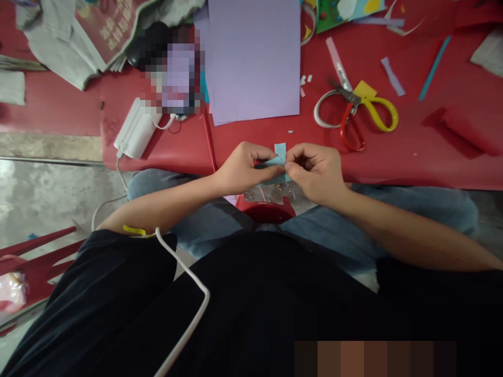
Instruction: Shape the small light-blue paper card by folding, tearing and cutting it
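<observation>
A small light blue paper piece (280, 153) is pinched between both my hands at the near edge of the red table (393, 162). My left hand (243, 167) grips its left side with thumb and fingers. My right hand (314, 170) grips its right side, fingertips touching those of the left. Most of the paper is hidden by my fingers; only its top corner shows. Below the hands, between my knees, sits a red container (267, 209) with paper scraps.
Lilac paper sheets (253, 57) lie just beyond the hands. Scissors (356, 107) with yellow, red and white handles lie to the right, among loose paper strips (393, 76). A white power bank (135, 131) with its cable and folded newspapers (78, 42) are at left.
</observation>
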The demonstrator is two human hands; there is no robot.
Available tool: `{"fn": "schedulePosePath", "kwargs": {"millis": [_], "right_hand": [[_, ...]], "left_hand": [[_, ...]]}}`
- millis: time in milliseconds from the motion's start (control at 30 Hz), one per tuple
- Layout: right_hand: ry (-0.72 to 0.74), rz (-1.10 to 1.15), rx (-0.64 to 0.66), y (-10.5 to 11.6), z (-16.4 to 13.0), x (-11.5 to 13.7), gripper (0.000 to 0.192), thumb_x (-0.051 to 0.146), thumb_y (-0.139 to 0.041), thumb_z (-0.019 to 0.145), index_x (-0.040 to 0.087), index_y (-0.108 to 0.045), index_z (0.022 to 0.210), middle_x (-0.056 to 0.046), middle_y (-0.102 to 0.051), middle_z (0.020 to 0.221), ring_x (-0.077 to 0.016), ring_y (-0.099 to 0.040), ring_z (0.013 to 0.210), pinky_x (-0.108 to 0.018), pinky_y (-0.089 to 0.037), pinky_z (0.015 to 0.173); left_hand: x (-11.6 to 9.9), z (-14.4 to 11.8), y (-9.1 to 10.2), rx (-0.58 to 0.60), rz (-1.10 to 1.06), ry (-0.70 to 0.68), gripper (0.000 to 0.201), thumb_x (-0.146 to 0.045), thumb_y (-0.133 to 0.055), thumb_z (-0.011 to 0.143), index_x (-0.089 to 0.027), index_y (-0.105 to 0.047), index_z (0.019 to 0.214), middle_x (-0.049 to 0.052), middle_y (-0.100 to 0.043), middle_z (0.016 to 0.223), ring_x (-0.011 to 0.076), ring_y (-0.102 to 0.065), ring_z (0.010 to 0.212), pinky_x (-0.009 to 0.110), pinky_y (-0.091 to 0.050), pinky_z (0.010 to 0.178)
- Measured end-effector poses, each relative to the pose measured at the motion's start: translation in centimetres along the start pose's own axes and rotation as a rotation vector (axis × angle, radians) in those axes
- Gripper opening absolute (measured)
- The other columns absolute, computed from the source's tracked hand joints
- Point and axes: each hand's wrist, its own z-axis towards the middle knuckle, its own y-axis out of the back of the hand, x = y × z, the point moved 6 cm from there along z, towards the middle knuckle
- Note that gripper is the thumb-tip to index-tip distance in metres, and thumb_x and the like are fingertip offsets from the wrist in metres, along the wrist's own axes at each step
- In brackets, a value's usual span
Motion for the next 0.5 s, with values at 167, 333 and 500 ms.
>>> {"fn": "schedulePosePath", "kwargs": {"millis": [167, 333, 500], "right_hand": [[-0.095, 0.183, -0.028, -0.6, 0.3, -1.2, 0.015, 0.031, -0.071, 0.084, 0.023, -0.060, 0.077, 0.000, -0.055, 0.071, -0.0140, -0.046, 0.064, -0.030, -0.040, 0.059], [-0.228, 0.355, -0.085, -0.2, 1.0, -2.6, 0.024, 0.039, -0.073, 0.085, 0.024, -0.054, 0.079, 0.002, -0.046, 0.068, -0.0129, -0.041, 0.061, -0.028, -0.035, 0.055], [-0.146, 0.101, -0.118, 2.1, 1.8, -2.9, 0.029, 0.046, -0.081, 0.092, 0.025, -0.064, 0.081, -0.001, -0.059, 0.068, -0.0147, -0.050, 0.059, -0.032, -0.041, 0.055]], "left_hand": [[0.0, -0.1, -0.2, -0.033, -0.058, 0.027, 0.024, -0.035, -0.079, 0.094, -0.013, -0.078, 0.084, 0.005, -0.072, 0.077, 0.0143, -0.063, 0.068, 0.028, -0.047, 0.062], [0.9, -0.3, -0.1, -0.093, -0.082, 0.107, 0.025, -0.034, -0.080, 0.093, -0.013, -0.074, 0.080, 0.002, -0.065, 0.068, 0.0117, -0.058, 0.060, 0.026, -0.042, 0.054], [2.7, -0.3, 0.2, -0.147, -0.200, 0.174, 0.018, -0.027, -0.076, 0.095, -0.015, -0.077, 0.108, 0.006, -0.077, 0.087, 0.0186, -0.075, 0.073, 0.029, -0.058, 0.062]]}}
